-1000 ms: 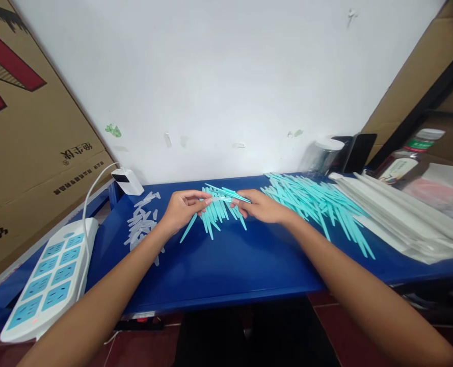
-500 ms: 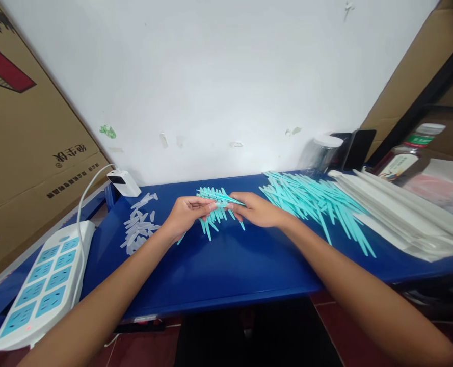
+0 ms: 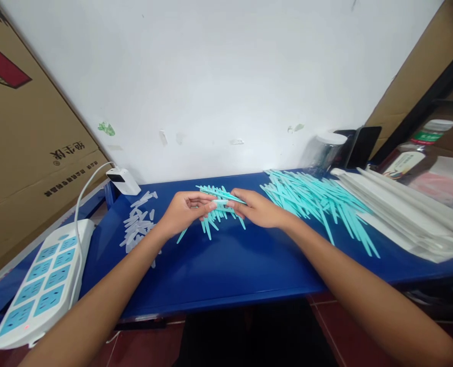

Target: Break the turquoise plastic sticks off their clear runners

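Observation:
Over the middle of the table, my left hand [image 3: 190,210] pinches a small clear plastic sleeve [image 3: 220,205] between thumb and fingers. My right hand [image 3: 255,206] is closed on slim turquoise plastic sticks [image 3: 222,193], whose tapered ends point left; how many it holds I cannot tell. The sleeve spans the gap between both sets of fingertips. Just beneath and behind the hands lies a small heap of similar turquoise sticks [image 3: 210,229], partly hidden by them. Loose clear plastic sleeves [image 3: 138,227] are piled to the left of my left hand.
A larger pile of turquoise sticks [image 3: 314,196] spreads on the right of the blue table [image 3: 218,270]. Beside it lie white paper-like packs [image 3: 402,224], a lidded jar [image 3: 325,153] and a bottle [image 3: 409,153]. At left are a power strip [image 3: 46,280] and a white charger [image 3: 123,181].
Both hands stay almost in place, with the clear sleeve still between their fingertips. The sticks in my right hand tilt slightly differently, and the view has shifted a little.

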`<control>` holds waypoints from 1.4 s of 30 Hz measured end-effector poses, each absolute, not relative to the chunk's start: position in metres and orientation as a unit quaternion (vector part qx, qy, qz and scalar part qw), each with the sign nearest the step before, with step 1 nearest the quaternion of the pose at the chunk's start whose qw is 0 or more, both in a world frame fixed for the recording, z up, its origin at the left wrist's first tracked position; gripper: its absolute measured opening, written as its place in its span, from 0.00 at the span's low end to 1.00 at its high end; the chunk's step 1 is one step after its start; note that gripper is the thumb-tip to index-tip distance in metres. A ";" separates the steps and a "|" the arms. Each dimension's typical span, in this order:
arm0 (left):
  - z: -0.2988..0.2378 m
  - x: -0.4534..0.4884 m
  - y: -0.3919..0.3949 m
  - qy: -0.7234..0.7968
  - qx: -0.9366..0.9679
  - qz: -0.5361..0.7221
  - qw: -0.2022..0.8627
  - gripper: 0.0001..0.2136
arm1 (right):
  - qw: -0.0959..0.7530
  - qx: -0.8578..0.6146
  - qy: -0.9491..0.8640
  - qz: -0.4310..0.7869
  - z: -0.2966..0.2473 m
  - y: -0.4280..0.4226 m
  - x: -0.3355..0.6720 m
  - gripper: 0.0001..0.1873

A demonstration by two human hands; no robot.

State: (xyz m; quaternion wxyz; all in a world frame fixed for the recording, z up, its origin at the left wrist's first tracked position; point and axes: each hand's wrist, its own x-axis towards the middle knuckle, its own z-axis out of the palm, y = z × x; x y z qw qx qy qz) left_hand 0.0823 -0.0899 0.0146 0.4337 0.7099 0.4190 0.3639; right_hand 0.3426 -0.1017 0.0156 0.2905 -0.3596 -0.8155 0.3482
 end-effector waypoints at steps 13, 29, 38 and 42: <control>0.047 -0.001 -0.070 0.541 0.802 0.074 0.242 0.18 | 0.284 -0.482 -0.799 0.220 0.005 -0.085 0.362 0.13; 0.030 -0.030 -0.065 0.524 0.783 -0.016 0.334 0.18 | 0.288 -0.490 -0.790 0.232 0.005 -0.083 0.364 0.12; 0.040 0.007 -0.077 0.497 0.787 0.165 0.327 0.21 | 0.280 -0.453 -0.799 0.279 0.008 -0.090 0.360 0.17; 0.037 0.018 -0.076 0.482 0.749 0.297 0.345 0.20 | 0.264 -0.431 -0.811 0.295 0.015 -0.098 0.357 0.21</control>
